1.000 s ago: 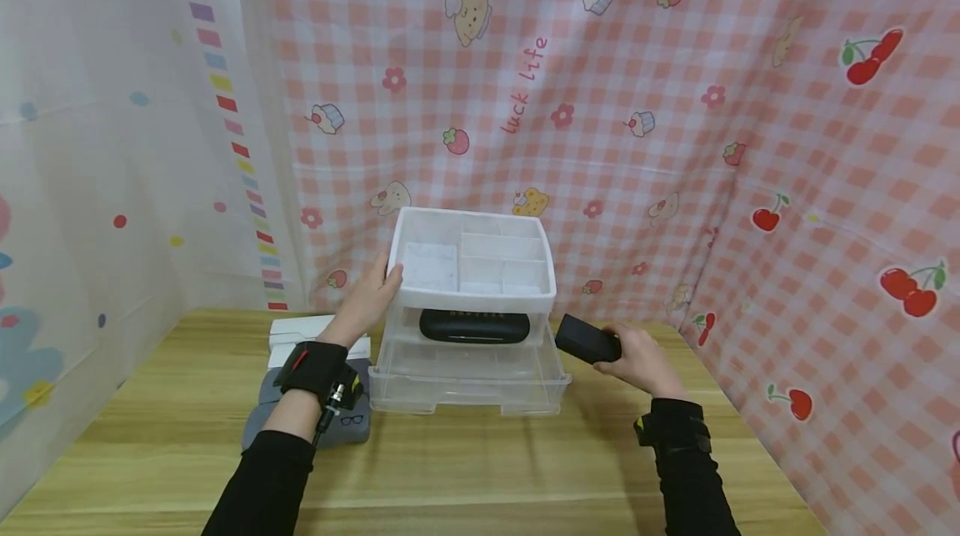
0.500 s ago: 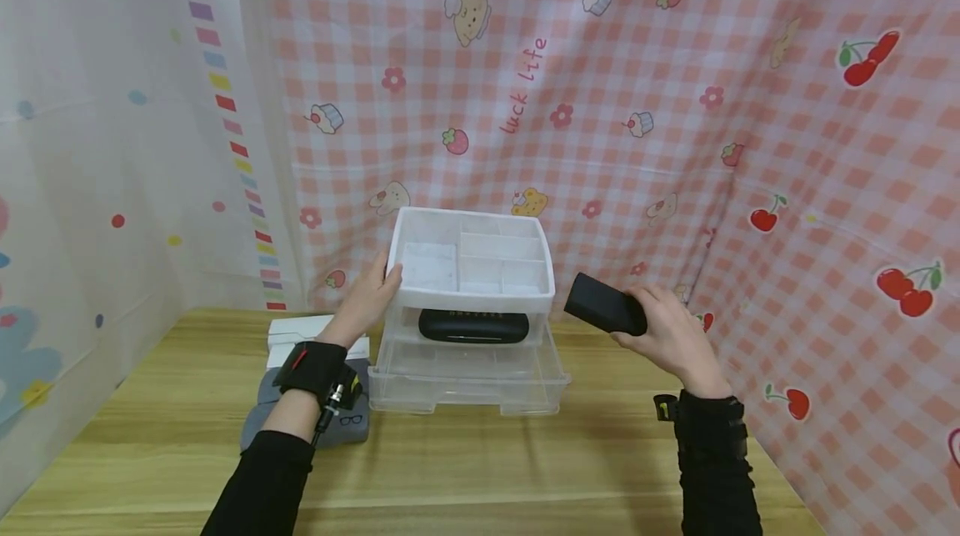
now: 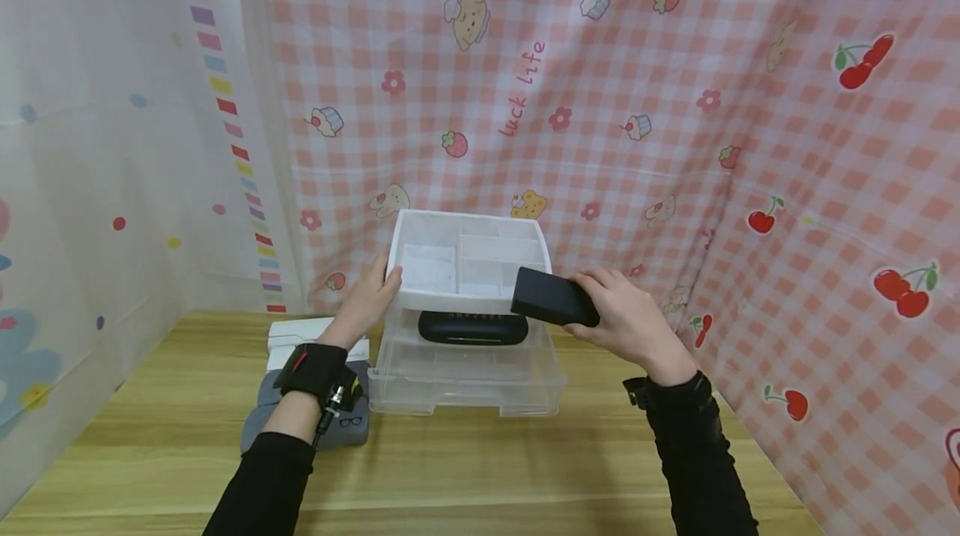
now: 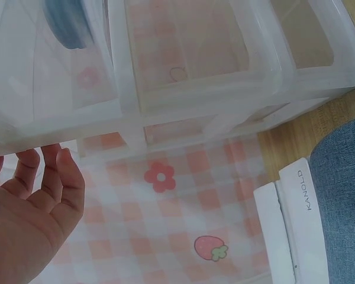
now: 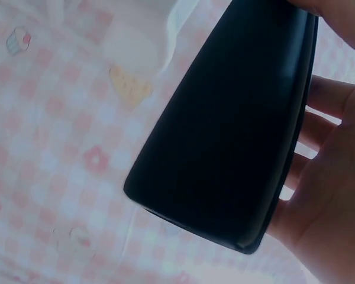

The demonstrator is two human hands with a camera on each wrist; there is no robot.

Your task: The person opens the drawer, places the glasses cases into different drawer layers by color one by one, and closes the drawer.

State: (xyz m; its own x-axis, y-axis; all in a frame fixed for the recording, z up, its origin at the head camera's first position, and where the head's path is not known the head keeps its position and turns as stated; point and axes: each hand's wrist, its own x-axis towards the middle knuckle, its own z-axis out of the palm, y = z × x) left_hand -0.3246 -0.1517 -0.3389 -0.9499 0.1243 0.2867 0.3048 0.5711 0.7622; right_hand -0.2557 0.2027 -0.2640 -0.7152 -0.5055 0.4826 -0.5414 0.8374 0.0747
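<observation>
The right hand point(image 3: 618, 315) grips a black case point(image 3: 552, 297), held up by the right front corner of the white tray point(image 3: 457, 302). The left hand point(image 3: 367, 303) holds the tray's left side. A second black case point(image 3: 472, 330) shows under the tray; I can't tell what it lies on. The desk point(image 3: 465, 478) is below.

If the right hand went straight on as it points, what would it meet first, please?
Leading with the black case it grips, the right hand would probably meet the white top tray first: in the head view the case overlaps its near right corner. Depth is unclear, so it might pass above.
</observation>
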